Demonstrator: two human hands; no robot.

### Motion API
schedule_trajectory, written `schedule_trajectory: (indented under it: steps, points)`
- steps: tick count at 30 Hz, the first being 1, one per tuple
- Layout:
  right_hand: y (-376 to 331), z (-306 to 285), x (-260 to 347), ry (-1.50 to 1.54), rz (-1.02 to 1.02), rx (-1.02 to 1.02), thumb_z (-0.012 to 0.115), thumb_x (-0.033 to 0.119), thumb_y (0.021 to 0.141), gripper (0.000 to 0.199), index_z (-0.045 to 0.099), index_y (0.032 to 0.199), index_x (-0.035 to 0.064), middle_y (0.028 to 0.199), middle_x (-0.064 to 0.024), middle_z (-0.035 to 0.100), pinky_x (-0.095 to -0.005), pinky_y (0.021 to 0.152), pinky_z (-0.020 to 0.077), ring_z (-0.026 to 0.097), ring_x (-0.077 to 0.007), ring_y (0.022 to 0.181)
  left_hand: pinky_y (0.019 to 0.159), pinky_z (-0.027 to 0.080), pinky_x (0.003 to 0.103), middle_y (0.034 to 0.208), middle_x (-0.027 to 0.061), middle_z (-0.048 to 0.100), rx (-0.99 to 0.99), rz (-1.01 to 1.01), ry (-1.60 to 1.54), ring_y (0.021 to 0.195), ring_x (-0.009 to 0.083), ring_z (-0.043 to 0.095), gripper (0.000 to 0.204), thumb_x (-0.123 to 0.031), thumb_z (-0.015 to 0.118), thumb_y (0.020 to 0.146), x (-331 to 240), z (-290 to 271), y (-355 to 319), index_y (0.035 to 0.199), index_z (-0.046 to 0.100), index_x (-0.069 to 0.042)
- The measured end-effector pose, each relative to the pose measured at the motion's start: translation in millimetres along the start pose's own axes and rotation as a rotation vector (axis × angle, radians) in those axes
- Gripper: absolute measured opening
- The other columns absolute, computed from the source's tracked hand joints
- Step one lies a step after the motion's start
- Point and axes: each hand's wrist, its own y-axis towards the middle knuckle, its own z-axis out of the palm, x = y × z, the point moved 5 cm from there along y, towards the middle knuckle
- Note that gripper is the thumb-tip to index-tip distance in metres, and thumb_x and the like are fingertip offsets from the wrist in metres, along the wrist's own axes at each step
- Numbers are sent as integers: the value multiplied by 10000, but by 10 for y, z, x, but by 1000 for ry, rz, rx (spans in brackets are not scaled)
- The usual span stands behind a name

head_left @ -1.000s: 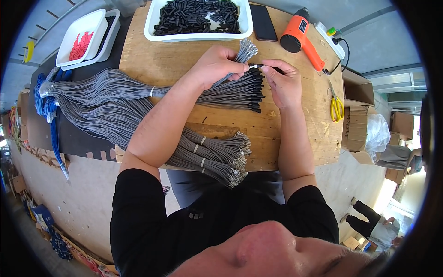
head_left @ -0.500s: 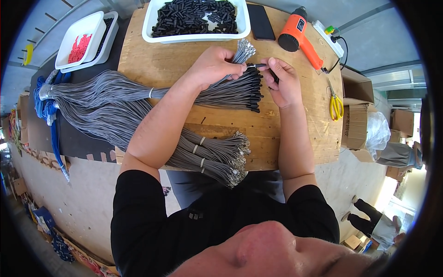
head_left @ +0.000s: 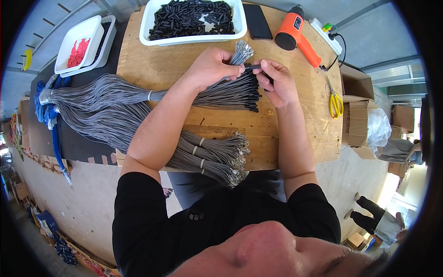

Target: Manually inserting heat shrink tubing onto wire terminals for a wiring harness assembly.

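Note:
My left hand (head_left: 216, 68) is closed around a bundle of grey wires (head_left: 241, 53), whose silvery terminal ends stick up past the fingers. Between my two hands a short black sleeve (head_left: 253, 67) sits at a wire's end. My right hand (head_left: 276, 79) pinches that sleeve between thumb and fingers. Below my hands lies a spread of grey wires (head_left: 226, 96) with black sleeves on their ends. Nearer to me are tied bundles of grey wires (head_left: 210, 154) with bare metal terminals.
A white tub (head_left: 194, 40) of black sleeves stands at the back. Right of it lie a black phone (head_left: 257, 22), an orange heat gun (head_left: 293, 32), a power strip (head_left: 326, 36) and yellow-handled scissors (head_left: 336, 105). A white tray (head_left: 90, 28) at far left holds red pieces.
My right hand has moved slightly left, toward my left hand. The black sleeve now covers the wire end where pale metal showed before.

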Motion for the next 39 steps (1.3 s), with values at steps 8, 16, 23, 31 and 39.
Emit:
schedule_trajectory:
  steps: [8, 16, 23, 31, 39]
  points:
    - [-13, 26, -20, -36, -7, -6, 670, 120, 966, 199, 671, 1066, -52, 874, -76, 684, -177, 468, 290, 425, -49, 564, 674, 502, 253, 806, 56, 691, 4, -25, 35, 715, 114, 630, 180, -99, 754, 860, -4, 2, -1, 965, 711, 40]
    - [-29, 45, 15, -1, 15, 12, 665, 131, 968, 196, 681, 1059, -42, 869, -66, 684, -178, 467, 293, 438, -52, 574, 702, 510, 255, 843, 66, 703, 6, -31, 76, 746, 118, 640, 195, -92, 756, 869, 3, 4, 11, 998, 708, 46]
    - [-29, 44, 0, -13, 25, 15, 665, 124, 965, 195, 683, 1063, -43, 855, -63, 687, -173, 464, 298, 444, -50, 574, 694, 518, 256, 835, 67, 708, -19, -23, 78, 730, 116, 641, 214, -96, 762, 856, 17, -8, 17, 993, 718, 62]
    - [113, -383, 38, 715, 2, -60, 522, 137, 1024, 236, 586, 1118, -69, 1014, -166, 626, -219, 568, 435, 529, -147, 741, 691, 492, 241, 816, 35, 704, -108, -15, 65, 729, 95, 626, 213, -134, 771, 862, 65, -49, 44, 989, 740, 35]
    - [184, -541, -66, 691, 65, -50, 488, 152, 1039, 252, 564, 1177, -45, 981, -127, 556, -197, 534, 399, 507, -152, 753, 690, 500, 236, 837, 44, 703, -66, -31, -38, 739, 94, 613, 237, -141, 752, 893, 53, -3, 53, 1044, 723, 40]
